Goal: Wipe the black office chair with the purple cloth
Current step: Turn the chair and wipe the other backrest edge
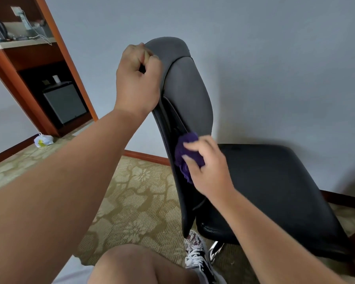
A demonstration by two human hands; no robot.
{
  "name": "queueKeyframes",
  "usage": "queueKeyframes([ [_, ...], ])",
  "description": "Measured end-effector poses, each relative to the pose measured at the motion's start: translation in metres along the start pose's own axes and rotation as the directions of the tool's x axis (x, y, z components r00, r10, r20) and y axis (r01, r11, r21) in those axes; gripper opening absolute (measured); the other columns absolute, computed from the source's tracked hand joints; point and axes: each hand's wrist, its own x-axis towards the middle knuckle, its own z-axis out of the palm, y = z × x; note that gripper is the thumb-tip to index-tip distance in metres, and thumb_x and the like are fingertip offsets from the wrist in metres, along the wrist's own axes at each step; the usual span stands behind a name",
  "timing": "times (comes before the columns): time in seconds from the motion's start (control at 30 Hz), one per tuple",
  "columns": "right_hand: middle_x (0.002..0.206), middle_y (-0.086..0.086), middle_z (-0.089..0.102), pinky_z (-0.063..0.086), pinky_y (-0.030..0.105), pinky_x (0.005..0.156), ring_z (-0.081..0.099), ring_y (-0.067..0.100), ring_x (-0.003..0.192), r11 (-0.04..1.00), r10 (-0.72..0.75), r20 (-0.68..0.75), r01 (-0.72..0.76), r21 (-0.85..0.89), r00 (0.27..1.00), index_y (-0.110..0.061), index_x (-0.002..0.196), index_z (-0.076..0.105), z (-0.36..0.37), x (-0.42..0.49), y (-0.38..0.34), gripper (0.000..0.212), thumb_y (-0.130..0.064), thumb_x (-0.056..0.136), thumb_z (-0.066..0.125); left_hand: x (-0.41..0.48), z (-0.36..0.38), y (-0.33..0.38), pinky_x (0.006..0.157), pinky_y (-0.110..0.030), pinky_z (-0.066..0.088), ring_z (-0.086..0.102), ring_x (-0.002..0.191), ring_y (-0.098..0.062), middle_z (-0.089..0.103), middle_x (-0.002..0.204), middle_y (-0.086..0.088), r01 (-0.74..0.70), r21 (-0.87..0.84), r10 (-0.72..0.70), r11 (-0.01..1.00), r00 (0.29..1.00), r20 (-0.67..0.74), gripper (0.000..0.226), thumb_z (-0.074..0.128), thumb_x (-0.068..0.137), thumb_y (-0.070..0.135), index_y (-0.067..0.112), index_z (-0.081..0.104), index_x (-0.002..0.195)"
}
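Note:
The black office chair (190,85) stands in front of me, its backrest rising at the centre and its seat stretching out to the right. My left hand (138,78) grips the upper left edge of the backrest, fingers curled round it. My right hand (208,169) holds the bunched purple cloth (188,155) and presses it against the lower side of the backrest, just above where it meets the seat. Part of the cloth is hidden under my fingers.
A wooden cabinet (55,35) with a small dark fridge (65,103) stands at the left. A plastic bag (43,139) lies on the patterned carpet (135,193). A pale wall is close behind the chair. My knee (135,265) and shoe (198,251) are below.

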Motion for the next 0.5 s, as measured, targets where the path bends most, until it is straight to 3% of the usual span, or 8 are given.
queueKeyframes([
  [0.13, 0.104, -0.012, 0.053, 0.054, 0.035, 0.067, 0.063, 0.019, 0.088, 0.939, 0.305, 0.039, -0.294, -0.180, 0.951, -0.027, 0.100, 0.056, 0.017, -0.095, 0.040, 0.035, -0.002, 0.081, 0.071, -0.002, -0.001, 0.001, 0.085, -0.007, 0.041, 0.050, 0.088, 0.003, 0.050, 0.091, -0.007, 0.008, 0.003, -0.008, 1.000, 1.000, 0.000, 0.028, 0.048, 0.093, 0.009, 0.003, 0.032, 0.071],
  [0.23, 0.099, -0.014, 0.051, 0.054, 0.034, 0.062, 0.062, 0.017, 0.084, 0.852, 0.486, -0.005, -0.475, -0.220, 0.874, -0.030, 0.097, 0.053, 0.030, -0.119, 0.041, 0.034, -0.006, 0.082, 0.072, -0.003, -0.001, 0.002, 0.090, -0.006, 0.040, 0.051, 0.090, -0.002, 0.050, 0.091, -0.010, 0.015, -0.006, -0.015, 1.000, 1.000, 0.008, 0.025, 0.047, 0.093, 0.010, -0.002, 0.039, 0.072],
  [0.37, 0.097, -0.013, 0.051, 0.043, 0.008, 0.070, 0.056, 0.004, 0.084, 0.853, 0.512, -0.093, -0.519, -0.061, 0.854, -0.024, 0.099, 0.061, 0.040, -0.090, 0.004, 0.013, -0.017, 0.091, 0.070, -0.004, -0.001, 0.004, 0.106, -0.016, 0.039, 0.051, 0.086, 0.010, 0.051, 0.093, -0.012, 0.030, -0.031, -0.029, 0.999, 0.999, 0.016, 0.026, 0.047, 0.093, 0.012, -0.009, 0.046, 0.078],
  [0.43, 0.100, -0.013, 0.053, 0.041, 0.004, 0.076, 0.055, -0.001, 0.091, 0.866, 0.499, -0.154, -0.494, 0.073, 0.853, -0.025, 0.103, 0.063, 0.040, -0.066, -0.018, 0.014, -0.018, 0.093, 0.069, -0.005, -0.002, 0.004, 0.114, -0.025, 0.036, 0.051, 0.086, 0.014, 0.051, 0.093, -0.012, 0.028, -0.037, -0.027, 0.999, 1.000, 0.014, 0.026, 0.047, 0.093, 0.011, -0.009, 0.046, 0.078],
  [0.5, 0.105, -0.012, 0.053, 0.042, 0.005, 0.081, 0.056, 0.000, 0.097, 0.884, 0.465, -0.213, -0.435, 0.171, 0.859, -0.025, 0.108, 0.063, 0.042, -0.042, -0.035, 0.017, -0.018, 0.094, 0.068, -0.005, -0.001, 0.005, 0.115, -0.025, 0.034, 0.052, 0.086, 0.010, 0.050, 0.091, -0.012, 0.026, -0.036, -0.026, 0.999, 1.000, 0.009, 0.025, 0.047, 0.093, 0.011, -0.009, 0.045, 0.077],
])
